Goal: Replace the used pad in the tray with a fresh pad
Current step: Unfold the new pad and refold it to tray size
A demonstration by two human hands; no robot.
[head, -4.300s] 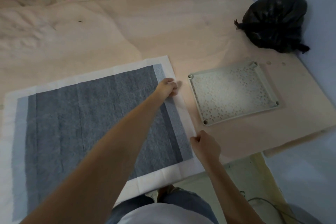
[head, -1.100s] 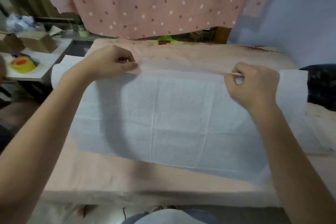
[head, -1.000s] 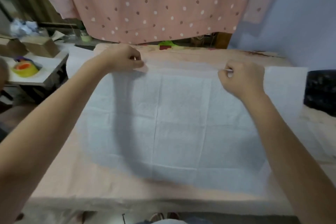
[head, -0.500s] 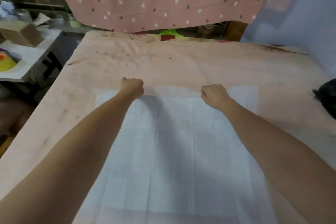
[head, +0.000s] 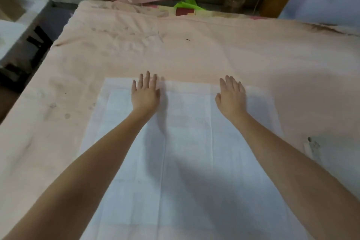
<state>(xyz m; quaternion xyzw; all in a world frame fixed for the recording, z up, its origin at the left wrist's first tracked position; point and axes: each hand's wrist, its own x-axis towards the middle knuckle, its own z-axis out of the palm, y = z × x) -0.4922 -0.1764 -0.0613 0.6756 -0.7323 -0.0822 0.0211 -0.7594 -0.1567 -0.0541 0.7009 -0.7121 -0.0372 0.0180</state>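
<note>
Fresh pad (head: pixel 187 142) lies spread white-side-up on the peach sheet (head: pixel 194 52), left hand (head: pixel 145 94) and right hand (head: pixel 231 97) flat near its far edge, fingers straight and roughly together, probably pressing; smooth creases outward, avoid bunching.

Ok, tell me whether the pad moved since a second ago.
Yes. The pad, held up then, now lies flat on the pink sheet, both hands open on it.
</note>
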